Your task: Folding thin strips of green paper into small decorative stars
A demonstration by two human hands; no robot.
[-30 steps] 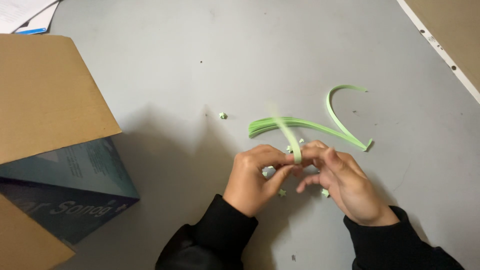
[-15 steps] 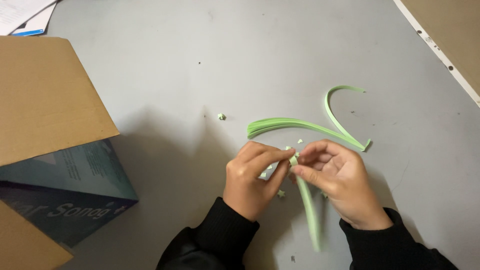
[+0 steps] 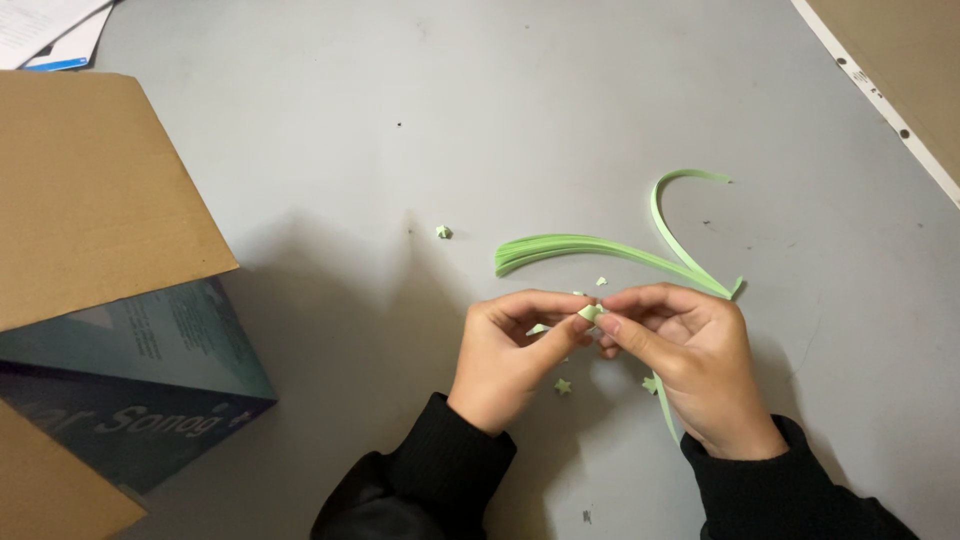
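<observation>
hands [image 3: 600, 360]: bare | sleeves [image 3: 450, 470]: black, long, ribbed cuffs | no rings or watch visible

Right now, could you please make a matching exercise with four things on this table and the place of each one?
Things:
1. bundle of green paper strips
2. cardboard box
3. folded green piece
4. white papers

Places:
A. top left corner
B. pinched between left hand and right hand
C. left side of the table
D. just beyond the hands

Pairs: 1-D, 2-C, 3-B, 4-A
</observation>
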